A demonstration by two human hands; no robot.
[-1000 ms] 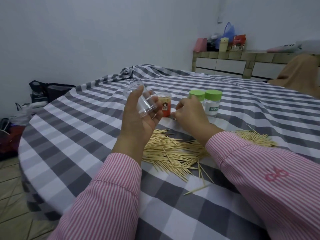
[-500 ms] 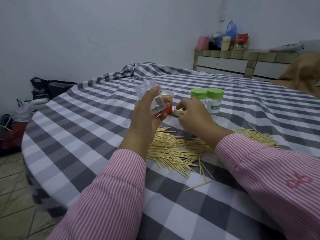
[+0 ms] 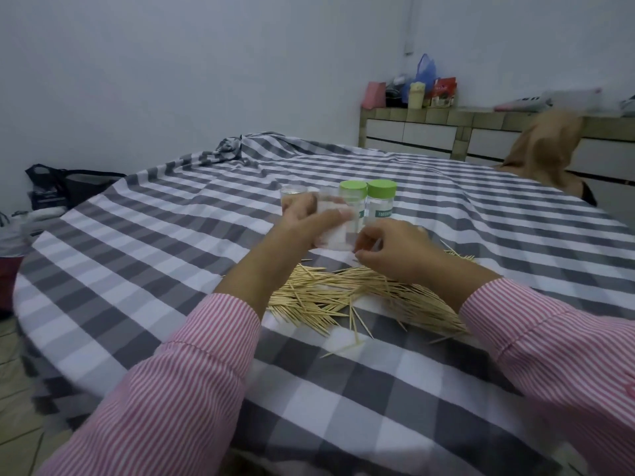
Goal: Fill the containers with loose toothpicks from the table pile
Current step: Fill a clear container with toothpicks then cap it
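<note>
Lowered, left hand (image 3: pixel 309 218) grips clear container (image 3: pixel 331 231) beyond toothpicks (image 3: pixel 326 297).

Both arms reach forward in pink striped sleeves (image 3: pixel 192 365), forearms bare past the cuffs. The left hand (image 3: pixel 309 221) is raised, its fingers curled around a clear container (image 3: pixel 335 231). The right hand (image 3: pixel 395 252) sits low just beside it, fingers bent inward, thumb and forefinger pinched close.

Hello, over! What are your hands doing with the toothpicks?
Left hand grips clear jar. Right hand curled beside it, hold unclear. Toothpick pile waits below. Two green-lidded jars behind.
</note>
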